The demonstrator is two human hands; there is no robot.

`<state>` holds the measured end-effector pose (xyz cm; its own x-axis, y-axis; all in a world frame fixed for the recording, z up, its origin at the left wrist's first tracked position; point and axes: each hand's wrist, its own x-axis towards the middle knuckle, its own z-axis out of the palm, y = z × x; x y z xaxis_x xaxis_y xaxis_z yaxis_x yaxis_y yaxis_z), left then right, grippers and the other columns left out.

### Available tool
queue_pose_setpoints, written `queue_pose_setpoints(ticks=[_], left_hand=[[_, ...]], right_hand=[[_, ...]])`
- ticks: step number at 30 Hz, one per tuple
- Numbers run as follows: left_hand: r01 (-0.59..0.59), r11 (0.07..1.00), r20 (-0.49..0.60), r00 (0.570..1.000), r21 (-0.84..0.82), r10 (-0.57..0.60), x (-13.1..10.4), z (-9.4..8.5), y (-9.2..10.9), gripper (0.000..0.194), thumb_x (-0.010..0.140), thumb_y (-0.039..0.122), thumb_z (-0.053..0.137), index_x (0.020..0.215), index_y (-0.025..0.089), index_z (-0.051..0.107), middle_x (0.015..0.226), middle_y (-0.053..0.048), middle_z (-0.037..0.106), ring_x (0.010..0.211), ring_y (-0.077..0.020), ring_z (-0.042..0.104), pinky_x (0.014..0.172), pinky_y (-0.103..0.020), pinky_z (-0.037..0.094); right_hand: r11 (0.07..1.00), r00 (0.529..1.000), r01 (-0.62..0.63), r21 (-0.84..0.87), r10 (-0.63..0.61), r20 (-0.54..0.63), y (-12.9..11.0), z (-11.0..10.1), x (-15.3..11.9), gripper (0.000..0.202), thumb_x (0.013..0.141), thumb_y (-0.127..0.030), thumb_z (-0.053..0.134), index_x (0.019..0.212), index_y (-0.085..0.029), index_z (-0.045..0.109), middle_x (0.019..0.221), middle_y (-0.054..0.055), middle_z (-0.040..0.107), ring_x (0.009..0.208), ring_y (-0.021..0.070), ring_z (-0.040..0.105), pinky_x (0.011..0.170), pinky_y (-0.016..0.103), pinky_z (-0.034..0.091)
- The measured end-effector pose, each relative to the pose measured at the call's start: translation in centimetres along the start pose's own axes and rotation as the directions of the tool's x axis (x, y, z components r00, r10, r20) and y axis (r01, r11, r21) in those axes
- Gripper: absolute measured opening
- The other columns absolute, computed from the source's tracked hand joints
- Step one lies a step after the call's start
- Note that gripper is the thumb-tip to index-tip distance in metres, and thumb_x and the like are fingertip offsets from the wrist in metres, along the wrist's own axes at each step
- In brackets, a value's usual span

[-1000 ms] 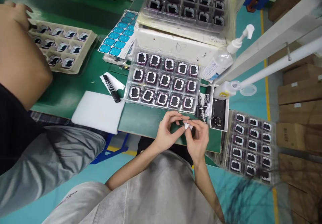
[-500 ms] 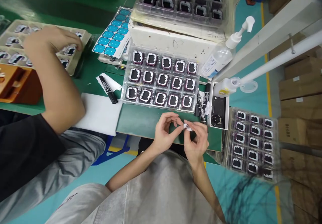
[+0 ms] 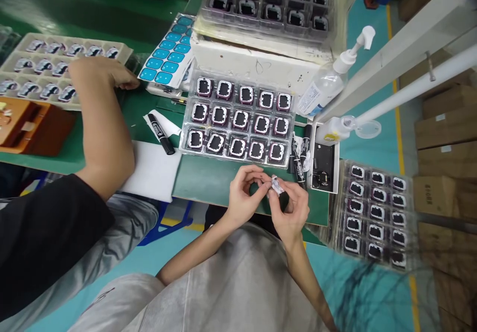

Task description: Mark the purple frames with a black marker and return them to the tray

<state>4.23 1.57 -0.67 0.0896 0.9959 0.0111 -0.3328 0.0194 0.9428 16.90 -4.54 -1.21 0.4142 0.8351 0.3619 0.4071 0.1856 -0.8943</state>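
A small crumpled white piece (image 3: 276,186) is pinched between the fingertips of my right hand (image 3: 292,207), above the table's front edge. My left hand (image 3: 244,195) is closed at the fingertips and meets the piece from the left; whether it grips the piece too is hard to make out. Just beyond both hands lies a clear plastic tray (image 3: 238,159) with rows of dark square parts in white frames. Two black markers (image 3: 298,165) lie to the right of that tray.
At left a co-worker's arm (image 3: 102,118) reaches over the table by a beige parts tray (image 3: 122,52) and an orange block (image 3: 48,128). A pump bottle (image 3: 322,86), a small box (image 3: 325,165) and another filled tray (image 3: 374,212) stand at right. A marker (image 3: 161,133) lies left.
The white piece has turned and shows more of its surface between my fingers. The co-worker's hand has moved right, off the beige tray, which has shifted slightly left.
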Motion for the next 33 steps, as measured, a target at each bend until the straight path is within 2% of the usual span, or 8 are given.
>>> queue_pose_setpoints(ticks=[5,8,12,17,23,27,31,33], left_hand=[[0.033,0.999,0.026,0.999,-0.016,-0.032,-0.2,-0.1,0.0,0.037,0.098,0.036,0.097,0.121,0.022,0.071,0.105,-0.006,0.09,0.092,-0.0191,0.083,0.089,-0.033,0.065],[0.062,0.998,0.086,0.995,-0.027,-0.059,-0.3,-0.1,0.1,0.038,0.097,0.034,0.098,0.122,0.023,0.071,0.11,-0.007,0.091,0.096,-0.0193,0.085,0.094,-0.034,0.068],[0.075,0.997,0.128,0.989,-0.024,-0.071,-0.3,-0.1,0.1,0.046,0.09,0.033,0.104,0.122,0.023,0.073,0.115,-0.008,0.091,0.1,-0.02,0.086,0.099,-0.035,0.07],[0.089,0.996,0.077,0.993,0.005,-0.089,0.0,-0.1,0.0,0.043,0.094,0.044,0.101,0.118,0.022,0.073,0.105,-0.008,0.091,0.096,-0.0205,0.086,0.097,-0.035,0.07],[0.04,0.999,0.05,0.998,0.007,-0.04,0.1,-0.2,-0.1,0.041,0.097,0.047,0.098,0.117,0.022,0.072,0.103,-0.008,0.089,0.102,-0.0223,0.087,0.1,-0.036,0.069],[0.011,1.0,0.044,0.999,0.009,-0.011,-0.2,-0.2,-0.3,0.036,0.103,0.044,0.093,0.122,0.022,0.072,0.107,-0.008,0.089,0.104,-0.0218,0.087,0.1,-0.036,0.069],[-0.027,0.998,0.046,0.999,0.058,0.024,-0.3,-0.1,-0.4,0.033,0.105,0.044,0.09,0.122,0.022,0.073,0.107,-0.008,0.089,0.104,-0.0223,0.087,0.099,-0.037,0.069],[-0.053,0.996,0.058,0.997,0.069,0.049,-0.3,-0.1,-0.4,0.03,0.106,0.042,0.089,0.124,0.023,0.073,0.108,-0.008,0.088,0.106,-0.0221,0.087,0.102,-0.036,0.068]], right_hand=[[0.994,0.993,-0.094,0.056,0.098,-0.073,-0.2,0.2,0.0,0.028,0.105,-0.031,0.08,0.13,-0.028,0.07,0.123,0.006,0.09,0.115,0.0242,0.088,0.104,0.05,0.076],[0.99,0.982,-0.13,0.056,0.137,-0.128,-0.1,0.5,0.0,0.031,0.103,-0.036,0.084,0.128,-0.027,0.069,0.12,0.006,0.089,0.11,0.0232,0.088,0.098,0.046,0.077],[0.994,0.98,-0.097,0.059,0.106,-0.17,0.4,0.7,-0.1,0.037,0.099,-0.037,0.088,0.129,-0.028,0.069,0.117,0.004,0.085,0.104,0.0212,0.085,0.093,0.043,0.076],[0.996,0.979,-0.06,0.066,0.072,-0.189,0.8,0.7,0.0,0.039,0.099,-0.033,0.087,0.134,-0.029,0.069,0.119,0.004,0.083,0.104,0.0206,0.082,0.093,0.042,0.074],[0.995,0.957,0.1,-0.01,-0.099,-0.273,1.3,0.7,0.2,0.032,0.101,-0.025,0.081,0.131,-0.03,0.071,0.116,0.003,0.079,0.103,0.0185,0.079,0.088,0.037,0.073],[0.991,0.973,0.114,-0.067,-0.125,-0.196,1.3,0.4,0.2,0.031,0.103,-0.025,0.076,0.134,-0.03,0.07,0.12,0.005,0.078,0.108,0.0203,0.079,0.098,0.045,0.074],[0.983,0.992,0.12,-0.142,-0.123,-0.015,0.5,-0.2,0.9,0.04,0.103,-0.032,0.077,0.142,-0.029,0.07,0.126,0.008,0.08,0.105,0.0222,0.078,0.099,0.05,0.074],[0.984,0.993,0.107,-0.145,-0.099,0.061,0.2,-0.4,1.3,0.044,0.101,-0.034,0.079,0.144,-0.029,0.072,0.125,0.008,0.083,0.105,0.023,0.079,0.097,0.048,0.074]])
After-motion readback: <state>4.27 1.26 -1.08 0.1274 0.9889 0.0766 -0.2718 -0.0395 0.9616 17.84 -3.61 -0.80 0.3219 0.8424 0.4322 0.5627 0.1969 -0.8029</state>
